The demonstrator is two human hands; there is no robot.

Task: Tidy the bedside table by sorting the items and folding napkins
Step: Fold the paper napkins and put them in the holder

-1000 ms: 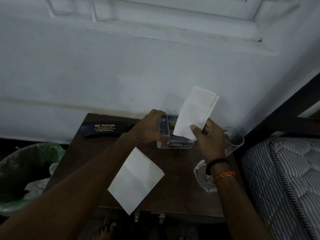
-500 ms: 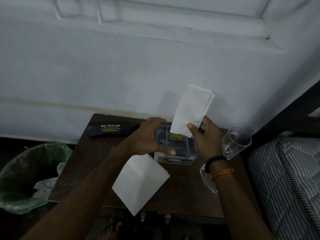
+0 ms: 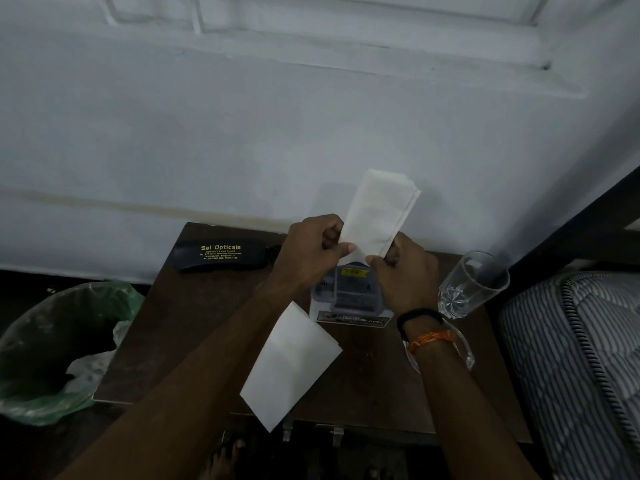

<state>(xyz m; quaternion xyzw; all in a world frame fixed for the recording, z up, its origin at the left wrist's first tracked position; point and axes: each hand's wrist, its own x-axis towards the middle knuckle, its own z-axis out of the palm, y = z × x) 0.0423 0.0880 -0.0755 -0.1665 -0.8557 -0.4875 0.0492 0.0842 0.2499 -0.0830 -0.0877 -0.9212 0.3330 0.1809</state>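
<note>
The right hand [image 3: 403,271] and left hand [image 3: 311,251] hid the top of the clear box [image 3: 349,299]. The small words on the black case [image 3: 220,255] were too tiny to read. The picture's edge cut off the bin [image 3: 52,344] and the mattress [image 3: 581,358].

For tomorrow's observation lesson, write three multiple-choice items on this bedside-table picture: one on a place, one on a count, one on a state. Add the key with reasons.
1. Where does the spectacle case lie?
A. far left of the table
B. on the mattress
C. in the bin

2. How many white napkins show?
A. one
B. two
C. four

3. The drinking glass is
A. broken
B. upside down
C. upright

Key: A, it lies by the wall at the table's left; B, one held napkin, one flat napkin; C, its open mouth faces up.
</note>
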